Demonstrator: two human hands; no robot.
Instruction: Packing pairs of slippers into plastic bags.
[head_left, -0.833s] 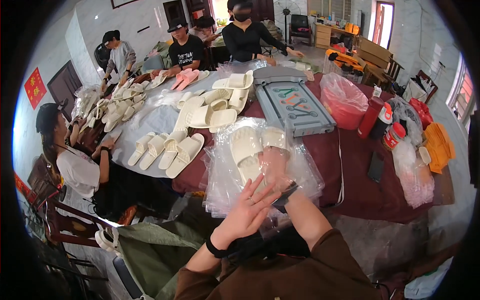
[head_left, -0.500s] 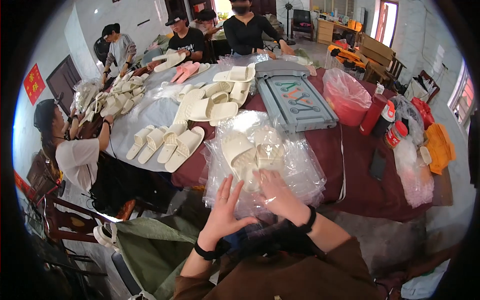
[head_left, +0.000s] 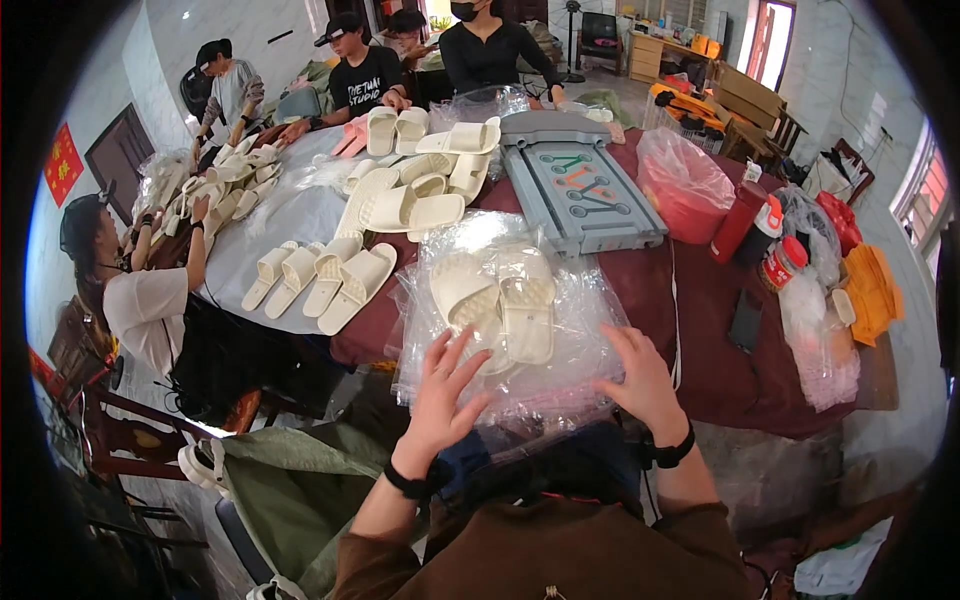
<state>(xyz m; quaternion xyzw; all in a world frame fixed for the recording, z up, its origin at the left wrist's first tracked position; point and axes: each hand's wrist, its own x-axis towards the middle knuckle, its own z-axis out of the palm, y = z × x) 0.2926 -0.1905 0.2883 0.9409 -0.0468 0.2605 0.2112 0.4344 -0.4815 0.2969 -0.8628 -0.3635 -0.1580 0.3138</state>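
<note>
Right in front of me, a pair of cream slide slippers [head_left: 527,318] lies inside a clear plastic bag [head_left: 580,350], on top of a stack of similar bags at the table's near edge. My left hand [head_left: 447,390] rests at the bag's lower left, fingers spread, fingertips near the left slipper's toe. On the bag's right edge my right hand [head_left: 637,380] is spread too, its fingertips touching or just over the plastic. Neither hand grips anything. To the left, two pairs of cream slippers [head_left: 345,285] stand in a row.
Beyond the bag lie more cream slippers [head_left: 410,208] and a grey plastic folding stool [head_left: 580,190]. Right of it are a red plastic-lined bucket [head_left: 685,185], a red bottle [head_left: 740,222], a jar [head_left: 783,262] and a phone [head_left: 745,320]. Co-workers sit or stand around the table's left and far sides.
My right hand has moved from over the slippers to the bag's right edge, uncovering the right slipper. At the far side, a co-worker has set down a pair of slippers upright.
</note>
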